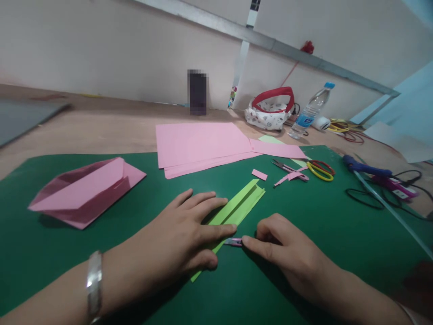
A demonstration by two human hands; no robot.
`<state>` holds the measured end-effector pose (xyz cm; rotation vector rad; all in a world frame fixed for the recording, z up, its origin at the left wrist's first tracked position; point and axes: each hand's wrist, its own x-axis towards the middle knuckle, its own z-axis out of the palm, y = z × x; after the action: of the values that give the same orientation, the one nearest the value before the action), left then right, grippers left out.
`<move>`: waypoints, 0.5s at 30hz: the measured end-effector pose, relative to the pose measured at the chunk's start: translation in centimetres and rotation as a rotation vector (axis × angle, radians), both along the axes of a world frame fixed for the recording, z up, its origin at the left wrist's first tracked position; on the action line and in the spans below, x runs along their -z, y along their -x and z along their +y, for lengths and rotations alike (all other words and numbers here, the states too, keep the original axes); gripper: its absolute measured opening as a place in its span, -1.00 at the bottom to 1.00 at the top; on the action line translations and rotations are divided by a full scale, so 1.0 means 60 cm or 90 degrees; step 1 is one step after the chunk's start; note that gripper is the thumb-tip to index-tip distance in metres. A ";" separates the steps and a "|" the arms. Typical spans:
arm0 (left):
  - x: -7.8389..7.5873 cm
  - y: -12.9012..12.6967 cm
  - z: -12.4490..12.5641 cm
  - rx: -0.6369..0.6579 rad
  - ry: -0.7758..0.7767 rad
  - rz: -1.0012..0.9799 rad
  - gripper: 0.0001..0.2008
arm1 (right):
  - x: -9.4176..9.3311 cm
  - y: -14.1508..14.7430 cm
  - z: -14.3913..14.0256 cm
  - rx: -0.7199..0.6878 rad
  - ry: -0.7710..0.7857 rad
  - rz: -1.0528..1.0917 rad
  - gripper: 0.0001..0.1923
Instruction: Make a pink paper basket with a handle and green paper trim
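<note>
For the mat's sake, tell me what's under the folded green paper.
The green mat shows beside the folded paper; the knife reaches its edge. Whether the tip goes underneath is unclear; anything directly beneath is covered.

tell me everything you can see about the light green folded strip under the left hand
The light green folded strip looks like paper: long, narrow, folded lengthwise, with a shadowed gap between its layers and its far end slightly open. It lies diagonally on the green mat, far end to the right. The left hand spreads over its middle. A blade tip meets or nearly meets its right edge; contact is unclear.
</note>
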<state>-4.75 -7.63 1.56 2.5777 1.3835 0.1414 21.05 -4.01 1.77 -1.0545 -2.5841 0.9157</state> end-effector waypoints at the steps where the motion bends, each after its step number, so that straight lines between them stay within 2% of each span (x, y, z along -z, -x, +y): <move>1: -0.001 0.000 0.000 -0.003 0.004 0.002 -0.51 | -0.001 0.003 -0.001 -0.011 -0.003 0.004 -0.74; 8: -0.007 -0.003 0.001 -0.023 0.047 0.028 -0.51 | -0.002 0.009 -0.001 -0.011 0.010 0.007 -0.73; 13: 0.004 -0.004 -0.001 -0.027 0.002 -0.004 -0.54 | -0.005 0.007 0.002 0.088 0.056 -0.011 -0.64; 15: 0.006 -0.006 -0.001 -0.032 -0.006 -0.001 -0.55 | -0.004 0.003 0.002 0.086 0.049 -0.012 -0.63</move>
<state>-4.41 -7.72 1.21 2.5507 1.4512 0.1583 20.87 -3.92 2.00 -1.2458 -2.4749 0.9829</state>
